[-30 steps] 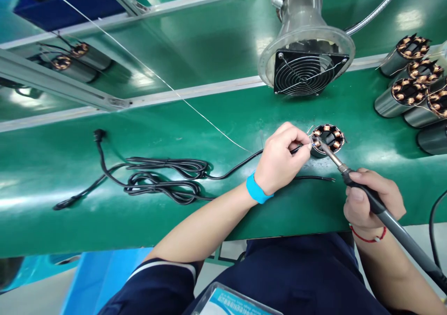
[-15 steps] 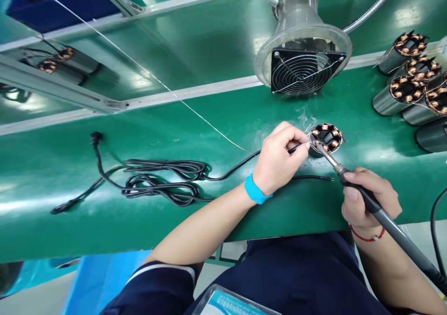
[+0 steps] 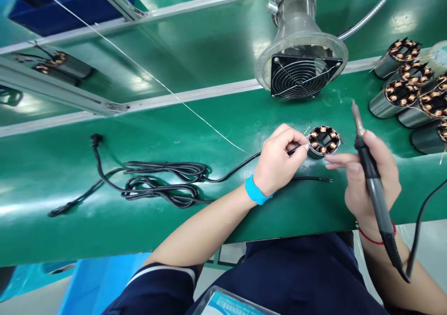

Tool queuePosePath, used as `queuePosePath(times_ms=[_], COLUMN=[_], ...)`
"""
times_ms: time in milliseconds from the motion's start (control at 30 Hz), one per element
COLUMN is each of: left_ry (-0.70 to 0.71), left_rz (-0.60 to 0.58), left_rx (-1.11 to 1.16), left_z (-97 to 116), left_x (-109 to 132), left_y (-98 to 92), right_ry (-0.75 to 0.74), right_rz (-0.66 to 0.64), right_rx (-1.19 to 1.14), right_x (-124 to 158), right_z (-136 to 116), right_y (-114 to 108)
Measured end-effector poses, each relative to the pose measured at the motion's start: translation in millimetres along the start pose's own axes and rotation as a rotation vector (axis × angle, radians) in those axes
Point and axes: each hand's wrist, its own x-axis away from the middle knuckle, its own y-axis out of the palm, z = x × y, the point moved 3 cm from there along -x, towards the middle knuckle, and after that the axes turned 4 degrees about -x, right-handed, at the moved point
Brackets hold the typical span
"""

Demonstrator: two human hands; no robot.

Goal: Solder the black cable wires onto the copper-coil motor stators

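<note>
Pinched in the fingers of my left hand (image 3: 281,154) is the end of a black power cord (image 3: 240,167), held against the near-left rim of a motor stator (image 3: 324,142). The stator stands upright on the green bench, its ring of copper windings facing up. My right hand (image 3: 373,180) grips a soldering iron (image 3: 373,175) with its tip pointing up and away, clear of the stator. One or two fingers of that hand stretch out toward the stator's near side. A thin strand of solder wire (image 3: 209,123) slants down to my left hand.
A fume extractor hood (image 3: 302,66) with a fan grille hangs behind the stator. Several more stators (image 3: 394,98) stand at the right. Coiled power cords (image 3: 160,184) lie on the green bench (image 3: 70,166) at the left. An aluminium frame (image 3: 195,91) runs along the back.
The soldering iron's tip has lifted off the stator, and my right hand has turned it upright, with fingers reaching toward the stator. My left hand has stayed in place.
</note>
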Motion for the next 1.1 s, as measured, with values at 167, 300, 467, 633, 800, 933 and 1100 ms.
queuePosePath(times_ms=[167, 300, 467, 633, 800, 933, 1100], left_ry=[-0.019, -0.012, -0.01, -0.144, -0.249, -0.404, -0.524], left_rz=[-0.019, -0.013, -0.027, -0.227, -0.5, -0.369, -0.312], left_rx=[-0.01, 0.011, 0.032, 0.17, 0.265, 0.426, 0.484], left_z=[0.9, 1.3, -1.4, -10.6, -15.7, -20.1, -23.8], left_x=[-0.6, -0.4, -0.2, -8.3, -20.1, -23.4, -17.1], left_y=[-0.6, -0.4, 0.5, -6.9, -16.3, -19.8, -11.6], right_ry=[-0.001, -0.028, -0.027, -0.055, -0.121, -0.211, -0.273], right_rz=[-0.154, -0.2, -0.217, -0.301, -0.483, -0.414, -0.404], right_rx=[0.159, 0.135, 0.186, 0.239, 0.24, 0.261, 0.25], right_x=[-23.2, -21.3, -18.1, -37.3, -48.0, -44.2, -36.1], right_z=[-9.6, -5.1, -1.6, 5.3, 19.6, 23.0, 20.2], right_y=[0.5, 6.8, 8.8, 10.6, 26.6, 31.0, 25.3])
